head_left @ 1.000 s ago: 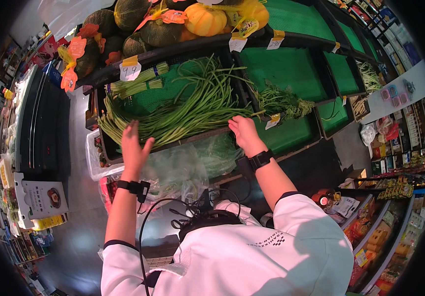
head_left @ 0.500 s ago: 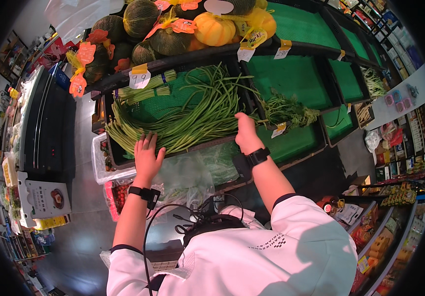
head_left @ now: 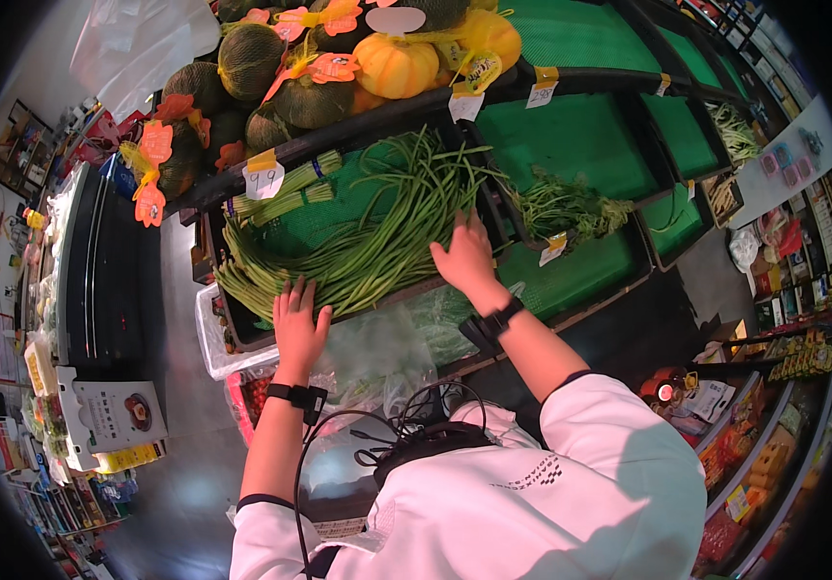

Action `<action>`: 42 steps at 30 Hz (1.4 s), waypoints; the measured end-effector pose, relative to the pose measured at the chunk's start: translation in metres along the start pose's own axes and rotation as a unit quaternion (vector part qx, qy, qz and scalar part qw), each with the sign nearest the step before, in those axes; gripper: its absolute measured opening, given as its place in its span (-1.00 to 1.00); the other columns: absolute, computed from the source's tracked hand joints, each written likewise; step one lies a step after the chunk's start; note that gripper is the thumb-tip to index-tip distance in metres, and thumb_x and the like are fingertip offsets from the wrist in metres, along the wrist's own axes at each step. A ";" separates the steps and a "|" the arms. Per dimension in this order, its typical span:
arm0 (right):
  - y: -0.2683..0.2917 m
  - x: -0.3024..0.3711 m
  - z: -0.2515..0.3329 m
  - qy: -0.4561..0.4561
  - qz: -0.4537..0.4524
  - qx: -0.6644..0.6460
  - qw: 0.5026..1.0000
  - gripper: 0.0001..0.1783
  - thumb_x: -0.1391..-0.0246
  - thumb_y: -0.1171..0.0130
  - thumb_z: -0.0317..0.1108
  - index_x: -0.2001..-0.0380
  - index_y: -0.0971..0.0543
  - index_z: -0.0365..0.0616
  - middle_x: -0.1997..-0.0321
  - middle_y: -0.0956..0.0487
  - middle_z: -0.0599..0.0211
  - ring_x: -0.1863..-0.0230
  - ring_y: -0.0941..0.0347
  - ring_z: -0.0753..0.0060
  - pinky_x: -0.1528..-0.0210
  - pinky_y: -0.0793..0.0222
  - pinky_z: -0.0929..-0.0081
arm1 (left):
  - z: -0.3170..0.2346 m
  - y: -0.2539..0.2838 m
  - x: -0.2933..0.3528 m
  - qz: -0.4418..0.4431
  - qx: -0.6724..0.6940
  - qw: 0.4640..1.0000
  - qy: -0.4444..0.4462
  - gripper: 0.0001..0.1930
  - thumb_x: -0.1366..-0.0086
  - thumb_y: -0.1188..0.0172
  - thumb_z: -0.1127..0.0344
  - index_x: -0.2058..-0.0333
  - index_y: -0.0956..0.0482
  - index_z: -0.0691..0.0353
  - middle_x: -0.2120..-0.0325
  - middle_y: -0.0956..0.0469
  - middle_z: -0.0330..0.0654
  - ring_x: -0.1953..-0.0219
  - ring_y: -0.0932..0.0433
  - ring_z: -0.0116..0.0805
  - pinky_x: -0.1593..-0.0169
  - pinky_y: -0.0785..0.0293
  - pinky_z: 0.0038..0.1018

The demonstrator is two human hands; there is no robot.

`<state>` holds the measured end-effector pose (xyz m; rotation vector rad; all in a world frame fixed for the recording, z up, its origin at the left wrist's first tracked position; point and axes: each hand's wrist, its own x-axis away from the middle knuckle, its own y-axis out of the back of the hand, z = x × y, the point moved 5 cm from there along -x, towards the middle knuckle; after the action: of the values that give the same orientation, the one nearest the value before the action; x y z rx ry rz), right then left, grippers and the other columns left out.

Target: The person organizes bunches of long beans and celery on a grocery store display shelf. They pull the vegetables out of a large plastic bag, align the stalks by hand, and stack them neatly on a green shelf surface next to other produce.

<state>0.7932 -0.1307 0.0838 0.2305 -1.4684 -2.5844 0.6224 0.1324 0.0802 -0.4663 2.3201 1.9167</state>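
Observation:
Long green beans lie in a curved heap in a black crate lined with a green mat. My left hand rests at the crate's near edge, fingers spread and their tips on the beans. Over the right end of the heap is my right hand, thumb held apart, fingertips against the beans. Neither hand grips anything. Behind the loose beans, tied bundles of long green stalks lie along the crate's far side.
Dark melons and yellow pumpkins sit on the shelf behind. To the right, a crate holds leafy greens. Plastic-wrapped produce lies below the bean crate, and a freezer stands at left.
My right hand has moved left from the crate's right edge onto the beans, and its fingers now reach away from me. The left hand stays at the near edge. The view has shifted slightly.

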 end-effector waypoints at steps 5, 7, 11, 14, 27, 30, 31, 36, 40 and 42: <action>0.000 0.045 -0.068 -0.096 0.019 -0.230 0.968 -0.27 -0.04 -0.17 -0.25 -0.20 -0.23 -0.43 -0.28 -0.23 -0.24 -0.30 -0.19 -0.08 -0.27 -0.19 0.20 | -0.006 0.001 -0.003 -0.009 0.017 1.000 -0.016 -0.48 -0.24 -0.12 0.11 -0.13 -0.40 0.20 -0.19 -0.31 -0.07 -0.27 -0.17 0.03 -0.31 -0.04 -0.08; -0.009 0.041 -0.083 -0.136 -0.007 -0.322 0.937 -0.30 -0.03 -0.16 -0.27 -0.18 -0.26 -0.45 -0.21 -0.32 -0.23 -0.26 -0.26 -0.05 -0.23 -0.22 0.20 | -0.006 -0.001 -0.004 -0.008 0.005 1.000 -0.014 -0.48 -0.23 -0.13 0.11 -0.13 -0.41 0.19 -0.19 -0.31 -0.07 -0.26 -0.18 0.03 -0.31 -0.04 -0.08; 0.008 0.019 -0.069 -0.281 -0.018 -0.464 0.840 -0.42 0.00 -0.15 -0.34 -0.05 -0.35 -0.51 0.06 -0.51 -0.03 0.01 -0.41 0.13 -0.07 -0.28 0.19 | -0.001 -0.005 0.002 -0.015 -0.006 1.000 -0.013 -0.49 -0.23 -0.13 0.11 -0.12 -0.42 0.19 -0.18 -0.32 -0.07 -0.25 -0.19 0.03 -0.31 -0.05 -0.08; -0.004 0.001 -0.064 -0.329 0.037 -0.518 0.789 -0.54 -0.01 -0.16 -0.32 0.10 -0.40 -0.48 0.14 -0.44 0.14 0.14 -0.29 0.28 -0.03 -0.21 0.14 | -0.004 -0.004 -0.001 -0.027 -0.002 0.999 -0.018 -0.49 -0.22 -0.13 0.12 -0.12 -0.42 0.19 -0.18 -0.32 -0.08 -0.24 -0.20 0.03 -0.31 -0.05 -0.07; 0.019 -0.074 -0.024 -0.154 -0.011 -0.302 0.941 -0.41 -0.02 -0.11 -0.37 -0.08 -0.25 -0.52 -0.03 -0.40 -0.37 -0.11 -0.32 -0.30 -0.09 -0.30 0.04 | 0.000 -0.001 0.004 -0.016 0.009 1.000 0.006 -0.52 -0.20 -0.16 0.14 -0.08 -0.46 0.20 -0.18 -0.33 -0.07 -0.27 -0.17 0.03 -0.31 -0.04 -0.08; 0.003 -0.106 -0.038 -0.162 -0.056 -0.256 0.951 -0.30 -0.04 -0.10 -0.35 -0.18 -0.15 -0.53 -0.11 -0.35 -0.40 -0.09 -0.35 -0.25 -0.06 -0.33 0.08 | -0.005 -0.002 0.001 -0.018 0.006 1.000 0.002 -0.52 -0.20 -0.16 0.15 -0.07 -0.47 0.20 -0.18 -0.33 -0.07 -0.27 -0.17 0.03 -0.31 -0.04 -0.08; 0.005 -0.113 -0.038 -0.140 -0.106 -0.217 0.960 -0.24 -0.06 -0.09 -0.32 -0.24 -0.09 -0.52 -0.15 -0.33 -0.40 -0.04 -0.41 -0.19 -0.02 -0.35 0.11 | -0.006 -0.003 -0.001 -0.018 0.007 1.000 0.005 -0.52 -0.19 -0.16 0.15 -0.07 -0.47 0.20 -0.18 -0.33 -0.06 -0.27 -0.17 0.02 -0.31 -0.04 -0.08; -0.009 -0.139 -0.017 -0.083 -0.046 -0.244 0.965 -0.13 -0.05 -0.09 -0.35 -0.30 0.07 -0.53 -0.35 -0.08 -0.31 -0.31 -0.12 -0.21 -0.32 -0.13 0.17 | -0.004 -0.002 -0.001 -0.017 0.003 1.000 0.008 -0.51 -0.18 -0.17 0.16 -0.06 -0.46 0.25 -0.18 -0.32 -0.05 -0.26 -0.17 0.05 -0.29 -0.05 -0.08; -0.025 -0.151 0.006 0.008 -0.003 -0.056 0.998 -0.08 -0.06 -0.11 -0.25 -0.33 0.10 -0.45 -0.44 0.03 -0.13 -0.40 0.01 -0.10 -0.37 -0.01 0.15 | -0.004 -0.002 -0.001 -0.019 -0.003 1.000 0.016 -0.50 -0.15 -0.18 0.16 -0.06 -0.46 0.24 -0.17 -0.34 -0.06 -0.26 -0.17 0.05 -0.29 -0.06 -0.08; -0.034 -0.161 0.011 0.019 0.008 0.017 1.000 -0.07 -0.10 -0.10 -0.20 -0.35 0.12 -0.40 -0.46 0.07 -0.08 -0.42 0.05 -0.05 -0.37 0.03 0.08 | -0.005 -0.001 -0.002 -0.013 -0.001 1.000 0.021 -0.50 -0.15 -0.19 0.14 -0.06 -0.48 0.20 -0.17 -0.34 -0.08 -0.27 -0.18 0.02 -0.30 -0.05 -0.08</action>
<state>0.9462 -0.0700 0.0692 0.2678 -1.4950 -2.5301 0.6248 0.1277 0.0810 -0.5401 2.3263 1.9146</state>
